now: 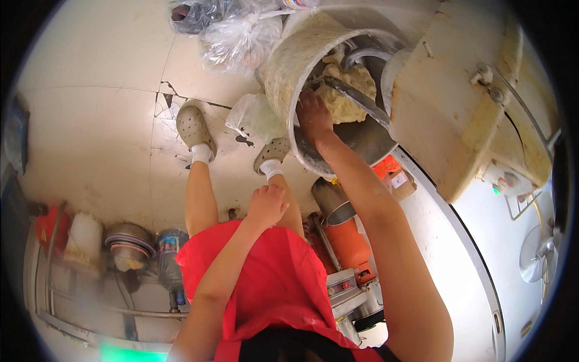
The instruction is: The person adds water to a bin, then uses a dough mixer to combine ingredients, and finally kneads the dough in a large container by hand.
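A dough mixer's metal bowl [289,68] stands tilted before me, its mouth facing me. Inside it sits a pale, lumpy mass of dough [348,90], with a curved metal dough hook [368,53] behind and a flat metal bar [357,99] crossing in front. My right hand [315,115] reaches into the bowl, back side up, between the inner wall and the dough. Its fingertips are close to the bar's end; what they press on is hard to make out. Over my knee, by the hem of the red apron [276,271], my left hand [268,206] hangs with nothing in it.
The mixer's housing [452,99] rises at the right. Clear plastic bags [244,40] lie beyond the bowl, another plastic bag [258,117] beside my shoe. An orange gas cylinder [348,244] stands right of my legs. Stacked basins [129,240] and a white bucket [84,240] are at left.
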The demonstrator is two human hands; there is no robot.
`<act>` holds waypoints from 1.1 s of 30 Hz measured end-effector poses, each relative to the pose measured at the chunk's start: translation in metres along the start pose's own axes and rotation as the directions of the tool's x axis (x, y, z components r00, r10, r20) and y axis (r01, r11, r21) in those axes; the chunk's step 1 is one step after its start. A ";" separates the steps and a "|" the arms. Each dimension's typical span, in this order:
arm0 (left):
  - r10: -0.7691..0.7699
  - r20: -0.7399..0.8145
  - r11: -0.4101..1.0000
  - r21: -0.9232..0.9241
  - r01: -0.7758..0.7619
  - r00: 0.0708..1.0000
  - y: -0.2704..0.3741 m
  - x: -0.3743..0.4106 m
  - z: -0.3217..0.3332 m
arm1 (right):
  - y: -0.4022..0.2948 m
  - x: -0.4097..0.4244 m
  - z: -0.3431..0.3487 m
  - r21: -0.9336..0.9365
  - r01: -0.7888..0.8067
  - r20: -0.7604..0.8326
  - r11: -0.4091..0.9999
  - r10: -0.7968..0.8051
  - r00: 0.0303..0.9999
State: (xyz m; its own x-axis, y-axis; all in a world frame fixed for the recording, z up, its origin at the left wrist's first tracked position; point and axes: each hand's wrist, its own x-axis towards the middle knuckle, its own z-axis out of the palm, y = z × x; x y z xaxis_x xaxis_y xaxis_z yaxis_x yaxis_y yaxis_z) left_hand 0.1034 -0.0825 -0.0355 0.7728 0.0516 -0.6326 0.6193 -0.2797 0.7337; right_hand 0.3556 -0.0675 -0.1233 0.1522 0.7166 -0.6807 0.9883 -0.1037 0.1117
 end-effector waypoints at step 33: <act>0.057 -0.119 0.990 0.136 -0.041 0.991 -0.021 0.081 0.011 | 0.071 -0.016 0.034 0.482 -0.083 -0.324 0.872 0.265 0.908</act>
State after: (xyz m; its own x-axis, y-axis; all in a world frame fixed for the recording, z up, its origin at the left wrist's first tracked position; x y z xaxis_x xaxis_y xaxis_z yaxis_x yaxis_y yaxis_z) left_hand 0.1509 -0.0831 -0.1049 0.8181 0.1493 -0.5553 0.5623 -0.4098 0.7182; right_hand 0.4236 -0.1097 -0.1297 0.3973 0.8468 -0.3537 0.8542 -0.4821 -0.1947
